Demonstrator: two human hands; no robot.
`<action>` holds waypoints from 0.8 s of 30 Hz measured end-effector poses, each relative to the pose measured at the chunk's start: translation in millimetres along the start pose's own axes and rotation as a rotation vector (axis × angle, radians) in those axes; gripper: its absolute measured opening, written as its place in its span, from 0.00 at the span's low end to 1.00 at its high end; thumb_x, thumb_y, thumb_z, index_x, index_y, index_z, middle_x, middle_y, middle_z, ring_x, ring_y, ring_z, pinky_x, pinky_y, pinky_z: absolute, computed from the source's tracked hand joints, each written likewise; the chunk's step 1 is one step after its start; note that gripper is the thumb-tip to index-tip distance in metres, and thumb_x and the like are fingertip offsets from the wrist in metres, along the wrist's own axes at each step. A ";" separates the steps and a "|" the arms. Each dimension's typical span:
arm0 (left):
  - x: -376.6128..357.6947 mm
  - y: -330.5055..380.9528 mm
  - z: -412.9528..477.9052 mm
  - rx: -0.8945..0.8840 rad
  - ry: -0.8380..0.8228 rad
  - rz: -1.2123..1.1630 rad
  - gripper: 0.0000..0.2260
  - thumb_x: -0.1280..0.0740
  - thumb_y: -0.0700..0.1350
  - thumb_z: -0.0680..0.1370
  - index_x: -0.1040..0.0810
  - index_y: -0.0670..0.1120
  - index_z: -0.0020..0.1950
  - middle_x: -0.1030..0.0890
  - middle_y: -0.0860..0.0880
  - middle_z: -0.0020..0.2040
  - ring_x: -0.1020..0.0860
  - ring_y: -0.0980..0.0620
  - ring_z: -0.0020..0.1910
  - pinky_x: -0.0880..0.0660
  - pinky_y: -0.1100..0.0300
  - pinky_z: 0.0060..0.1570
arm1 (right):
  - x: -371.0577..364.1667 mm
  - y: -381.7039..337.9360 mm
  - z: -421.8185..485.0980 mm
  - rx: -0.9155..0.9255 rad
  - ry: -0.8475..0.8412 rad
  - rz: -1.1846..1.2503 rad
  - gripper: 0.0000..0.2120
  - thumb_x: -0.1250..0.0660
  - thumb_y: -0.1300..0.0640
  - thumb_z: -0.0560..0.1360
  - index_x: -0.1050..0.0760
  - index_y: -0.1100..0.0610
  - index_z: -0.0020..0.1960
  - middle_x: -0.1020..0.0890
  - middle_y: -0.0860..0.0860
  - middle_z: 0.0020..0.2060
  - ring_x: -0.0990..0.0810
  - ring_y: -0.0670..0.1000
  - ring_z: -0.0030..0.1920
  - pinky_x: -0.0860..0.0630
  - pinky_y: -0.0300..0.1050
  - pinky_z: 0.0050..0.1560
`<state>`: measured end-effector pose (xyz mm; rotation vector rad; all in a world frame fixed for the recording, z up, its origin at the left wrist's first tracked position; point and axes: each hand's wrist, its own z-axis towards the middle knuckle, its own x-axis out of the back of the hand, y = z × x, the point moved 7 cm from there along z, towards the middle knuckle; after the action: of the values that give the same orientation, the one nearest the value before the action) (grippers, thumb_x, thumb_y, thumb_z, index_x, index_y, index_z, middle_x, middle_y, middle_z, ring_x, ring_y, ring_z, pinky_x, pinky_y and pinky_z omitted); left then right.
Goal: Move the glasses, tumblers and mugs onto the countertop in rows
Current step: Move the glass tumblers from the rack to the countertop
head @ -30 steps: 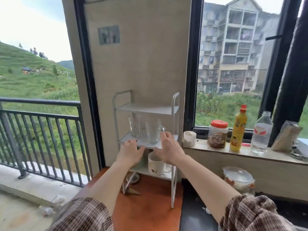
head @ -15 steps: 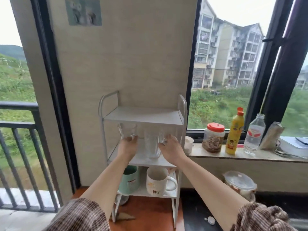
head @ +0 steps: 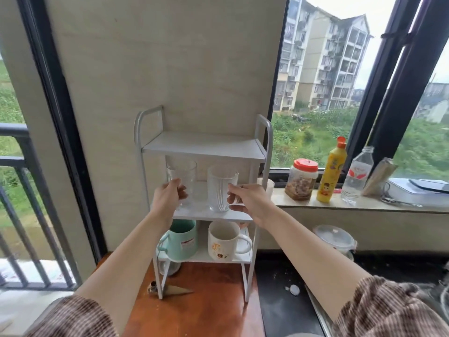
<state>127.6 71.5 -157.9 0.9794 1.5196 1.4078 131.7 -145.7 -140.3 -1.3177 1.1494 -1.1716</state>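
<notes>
1. A white rack (head: 263, 152) stands at the back edge of the wooden countertop (head: 206, 300), against the wall.
2. A clear glass (head: 182, 172) is upright at the left end of the rack's middle shelf. The left hand (head: 167, 199) grips its lower part, with thumb and fingers curled round it. The hand hides the base, so I cannot tell whether the glass is still on the shelf.
3. A ribbed glass mug (head: 220, 186) is upright toward the right end of the same shelf, just beside the glass, and its base looks to be on the shelf. The right hand (head: 251, 203) holds it by the handle, with the fingers curled round it from the right.
4. On the bottom shelf, a green mug (head: 183, 240) sits at the left end with its handle to the left. A white mug (head: 222, 242) sits at the right end with its handle to the right. The two are near each other.
5. On the sill (head: 364, 206) to the right of the rack, a red-lidded jar (head: 302, 181), a yellow bottle (head: 332, 173) and a water bottle (head: 357, 176) stand in a row.
6. Below the sill, a lidded tub (head: 335, 239) sits at the back edge of the dark counter (head: 279, 300).
</notes>
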 end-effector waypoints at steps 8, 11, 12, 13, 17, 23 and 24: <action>14.5 1.1 -25.0 0.064 -0.171 -0.491 0.09 0.41 0.41 0.79 0.30 0.44 0.39 0.32 0.50 0.29 0.32 0.53 0.30 0.32 0.59 0.40 | 13.3 0.4 -21.3 -0.050 -0.084 0.074 0.09 0.32 0.59 0.75 0.22 0.63 0.38 0.21 0.54 0.28 0.20 0.52 0.36 0.20 0.45 0.39; 10.0 -0.6 -41.6 0.067 -0.237 -0.562 0.10 0.41 0.40 0.77 0.32 0.45 0.36 0.33 0.51 0.27 0.33 0.53 0.28 0.35 0.60 0.37 | 29.8 3.2 -36.8 -0.065 -0.100 0.069 0.09 0.32 0.58 0.74 0.24 0.60 0.36 0.22 0.52 0.26 0.20 0.51 0.33 0.23 0.43 0.33; 7.1 -1.8 -48.6 0.069 -0.256 -0.554 0.11 0.41 0.41 0.77 0.32 0.46 0.34 0.34 0.51 0.27 0.33 0.53 0.27 0.35 0.60 0.36 | 37.0 4.8 -42.8 -0.065 -0.103 0.069 0.09 0.32 0.58 0.74 0.24 0.59 0.35 0.22 0.51 0.26 0.20 0.51 0.32 0.24 0.42 0.31; 3.4 -2.8 -56.2 0.064 -0.278 -0.527 0.11 0.41 0.41 0.77 0.32 0.46 0.33 0.33 0.51 0.27 0.33 0.53 0.28 0.35 0.60 0.36 | 45.1 6.9 -49.2 -0.066 -0.104 0.068 0.09 0.32 0.58 0.74 0.24 0.58 0.35 0.23 0.51 0.26 0.20 0.51 0.32 0.25 0.41 0.30; -26.4 -11.4 -97.4 0.043 -0.412 -0.324 0.12 0.41 0.44 0.77 0.33 0.47 0.33 0.33 0.51 0.27 0.33 0.52 0.29 0.36 0.58 0.35 | 86.9 18.4 -84.2 -0.085 -0.077 0.046 0.09 0.33 0.58 0.74 0.25 0.57 0.35 0.24 0.51 0.25 0.21 0.52 0.31 0.27 0.40 0.28; -98.7 -39.0 -183.4 0.115 -0.510 -0.214 0.13 0.43 0.43 0.77 0.34 0.46 0.32 0.34 0.49 0.28 0.35 0.51 0.27 0.37 0.58 0.33 | 174.3 49.6 -169.6 -0.145 0.043 0.051 0.09 0.32 0.59 0.73 0.25 0.58 0.34 0.25 0.51 0.25 0.23 0.51 0.29 0.26 0.40 0.29; -115.3 -44.7 -201.3 0.132 -0.521 -0.208 0.13 0.43 0.43 0.77 0.34 0.46 0.32 0.35 0.49 0.27 0.35 0.51 0.26 0.37 0.59 0.31 | 192.6 57.4 -187.8 -0.149 0.066 0.061 0.09 0.32 0.59 0.73 0.25 0.58 0.35 0.25 0.51 0.25 0.23 0.51 0.29 0.26 0.40 0.28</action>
<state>-19.8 -110.6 -188.7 1.1257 1.2834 0.8284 -41.6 -355.8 -179.0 -1.3538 1.3372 -1.1099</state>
